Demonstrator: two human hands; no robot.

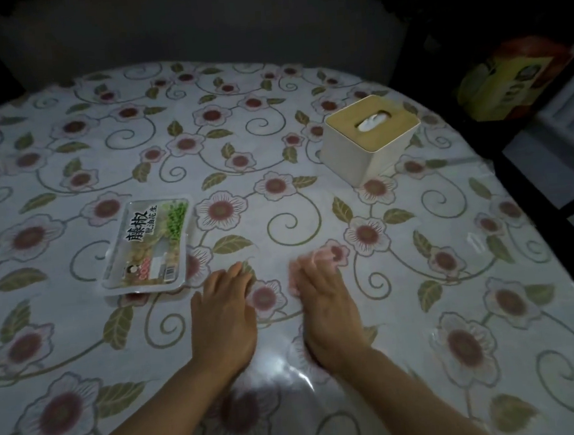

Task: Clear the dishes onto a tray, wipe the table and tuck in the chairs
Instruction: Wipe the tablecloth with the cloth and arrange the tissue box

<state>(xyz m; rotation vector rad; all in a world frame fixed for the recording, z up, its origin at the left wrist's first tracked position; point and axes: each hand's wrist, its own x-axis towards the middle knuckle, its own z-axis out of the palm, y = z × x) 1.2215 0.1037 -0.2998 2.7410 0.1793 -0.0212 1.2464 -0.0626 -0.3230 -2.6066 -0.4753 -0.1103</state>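
Here, both hands lie on the flowered tablecloth. Left hand flat, fingers straight, holding nothing. Right hand presses down on something pale pink, likely a wiping cloth; blurred, so whether the fingers curl round it I cannot tell. The sealed snack tray sits forward and left of the left hand, near its fingertips but apart, long axis running away from the person. Left hand is clearly the nearer one to clear it. Tissue box stands far right, well apart.
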